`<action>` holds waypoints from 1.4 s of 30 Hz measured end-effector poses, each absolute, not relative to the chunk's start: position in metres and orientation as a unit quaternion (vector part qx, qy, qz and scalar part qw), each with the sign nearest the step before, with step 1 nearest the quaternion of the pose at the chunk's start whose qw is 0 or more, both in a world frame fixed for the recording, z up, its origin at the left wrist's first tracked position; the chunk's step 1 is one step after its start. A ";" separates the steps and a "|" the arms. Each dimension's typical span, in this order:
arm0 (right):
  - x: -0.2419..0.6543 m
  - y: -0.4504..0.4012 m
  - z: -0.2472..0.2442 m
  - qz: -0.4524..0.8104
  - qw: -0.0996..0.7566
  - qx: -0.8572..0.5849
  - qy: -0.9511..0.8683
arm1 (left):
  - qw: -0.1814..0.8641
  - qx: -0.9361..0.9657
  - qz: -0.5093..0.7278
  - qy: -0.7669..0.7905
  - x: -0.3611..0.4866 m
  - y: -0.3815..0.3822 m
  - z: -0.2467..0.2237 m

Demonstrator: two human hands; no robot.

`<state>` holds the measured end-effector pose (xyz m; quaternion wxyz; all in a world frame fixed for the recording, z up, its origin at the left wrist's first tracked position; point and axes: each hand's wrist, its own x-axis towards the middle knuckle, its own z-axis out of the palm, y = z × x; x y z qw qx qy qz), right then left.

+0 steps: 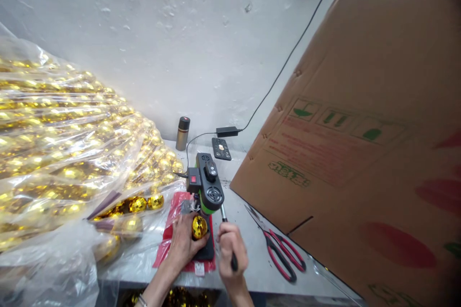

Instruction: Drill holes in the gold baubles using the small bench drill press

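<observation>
My left hand (183, 237) is closed around a gold mirrored ball (199, 227), with thumb and fingers on either side of it. The ball sits at the foot of a small black bench drill (210, 187), just below its green-ringed head. Whether a bit touches the ball is hidden by the head. To the right, my right hand (232, 249) wraps around the black grip of the drill's lever (234, 262), whose metal rod runs up to the machine. A red plastic sheet (166, 244) lies under the black base.
A clear plastic bag (72, 153) full of gold balls fills the left. A large cardboard box (342, 153) leans at right, beside red-handled scissors (284, 254). Behind the drill are a phone (221, 148), a power adapter (227, 131) with cable, and a dark-capped cylinder (182, 133).
</observation>
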<state>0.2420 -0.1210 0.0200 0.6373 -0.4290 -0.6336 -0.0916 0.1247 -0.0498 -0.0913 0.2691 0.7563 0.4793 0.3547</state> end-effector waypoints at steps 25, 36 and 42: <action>0.231 -0.127 0.050 0.018 0.672 -0.468 -0.573 | 0.076 0.770 0.181 0.607 0.031 0.034 -0.047; 0.229 -0.127 0.061 0.048 0.676 -0.484 -0.554 | 0.521 0.543 0.419 0.508 0.041 0.004 -0.037; 0.231 -0.123 0.082 0.051 0.657 -0.500 -0.562 | 0.685 0.392 0.406 0.461 0.078 -0.039 -0.041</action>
